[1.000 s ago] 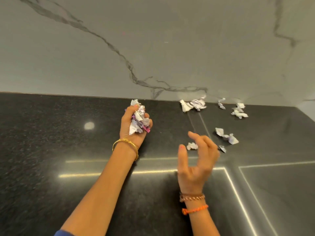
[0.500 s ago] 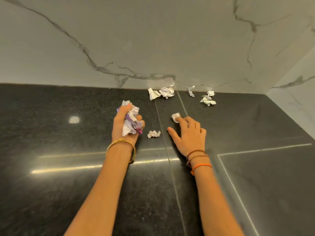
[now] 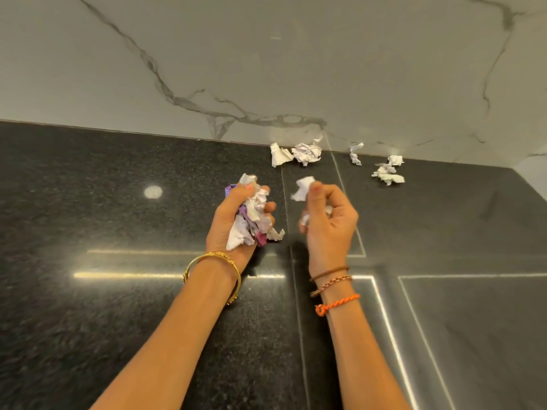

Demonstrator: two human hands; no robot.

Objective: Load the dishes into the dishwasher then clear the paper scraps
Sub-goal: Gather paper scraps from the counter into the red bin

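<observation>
Scrap-clearing step: left hand [image 3: 236,220] grips a wad [image 3: 251,217], right hand [image 3: 325,220] fingers pinch a scrap [image 3: 302,186] above the tabletop [image 3: 118,291]; next, seemingly, the scraps [image 3: 296,153] along its back edge.

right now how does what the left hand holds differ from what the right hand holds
The left hand grips a big wad of many scraps, white and purple; the right hand pinches a small white scrap. The wad fills the palm; the scrap sticks out past the fingertips. Both are crumpled paper.

White and purple paper scraps [image 3: 254,216], speckled black counter [image 3: 88,217], seemingly grey-veined wall [image 3: 266,69].
</observation>
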